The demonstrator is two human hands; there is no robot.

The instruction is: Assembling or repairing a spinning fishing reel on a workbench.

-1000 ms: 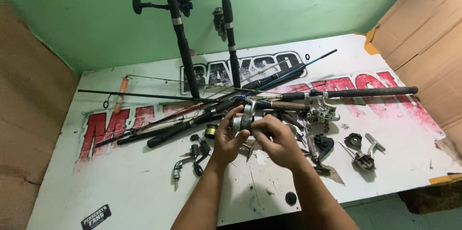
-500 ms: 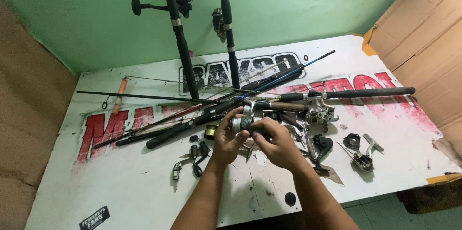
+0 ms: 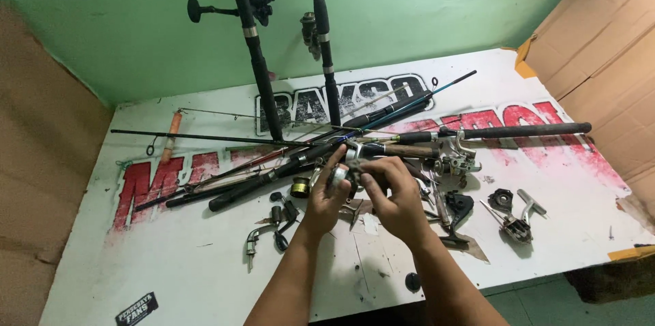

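My left hand point(image 3: 323, 200) and my right hand point(image 3: 396, 196) meet above the middle of the white table point(image 3: 170, 271). Together they grip a small metal fishing reel part point(image 3: 343, 174), silver and dark, held between the fingertips. Just behind the hands lies a pile of fishing rods point(image 3: 293, 159), with one black-handled rod point(image 3: 518, 131) stretching to the right. Loose reel pieces lie around the hands: a bent handle point(image 3: 254, 238) to the left and a grey reel body point(image 3: 458, 162) to the right.
Two rods with reels point(image 3: 252, 39) lean upright against the green wall point(image 3: 409, 12). Cardboard sheets point(image 3: 600, 46) stand at the right and left sides. More reel parts point(image 3: 515, 220) lie at the right. A black knob point(image 3: 412, 281) sits near the front edge.
Both hands stay on the reel part with only small finger shifts. The view has tilted slightly.
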